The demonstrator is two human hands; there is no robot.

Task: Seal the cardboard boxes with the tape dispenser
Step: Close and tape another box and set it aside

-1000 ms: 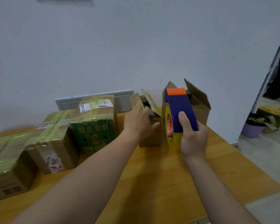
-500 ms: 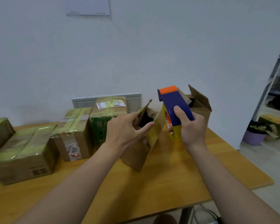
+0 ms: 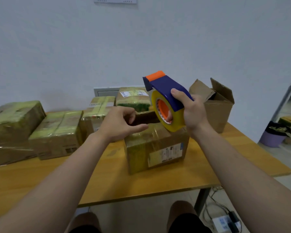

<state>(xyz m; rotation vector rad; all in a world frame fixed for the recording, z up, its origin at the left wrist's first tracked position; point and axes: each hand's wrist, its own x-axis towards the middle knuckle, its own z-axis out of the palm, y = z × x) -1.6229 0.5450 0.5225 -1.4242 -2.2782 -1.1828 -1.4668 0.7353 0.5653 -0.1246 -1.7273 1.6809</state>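
A cardboard box is stood near the middle of the worktop, somewhat toward the front edge. A printed label is seen on its near face, and glossy tape on its near top flap. A dark gap is left open between the top flaps.

The tape dispenser, blue-bodied with an orange tip and loaded with a yellow roll, is held upright in the right hand over the right part of that box's top. The fingers are wrapped round the blue body and the thumb is laid along its upper side. The roll's lower edge is seen at the level of the box top; whether it touches cannot be told.

The left hand is placed at the left end of the gap. Its thumb is stretched along the near flap and its fingers are curled above the opening. Whether the flap is actually gripped cannot be told.

Four taped boxes are lined up from the left edge toward the middle of the back edge, each just beside the next, all wrapped in yellowish tape. An open box with raised flaps is stood at the back right corner, behind the right hand.

On the floor beyond the right edge a purple bin is seen, and below the worktop's right part a power strip with cables.
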